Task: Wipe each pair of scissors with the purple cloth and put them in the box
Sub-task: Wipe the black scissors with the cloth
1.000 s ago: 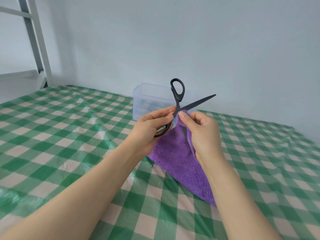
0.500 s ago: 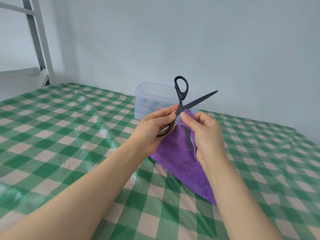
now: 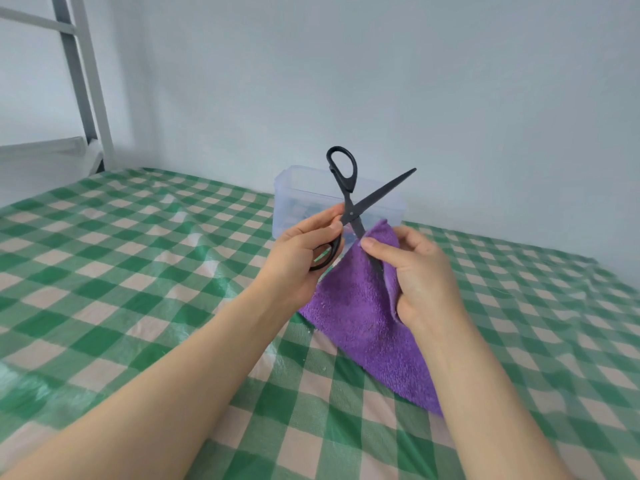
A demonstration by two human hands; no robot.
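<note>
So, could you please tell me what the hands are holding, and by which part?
The left hand grips the black scissors by the lower handle loop; the right hand pinches the purple cloth near its top edge, folded around one blade.

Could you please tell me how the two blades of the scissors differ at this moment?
The upper blade is bare and points up to the right; the lower blade runs down into the cloth. Nothing touches the upper blade, whereas the right hand pinches the cloth round the lower blade. Both are black and share the pivot of the scissors, which the left hand holds.
</note>
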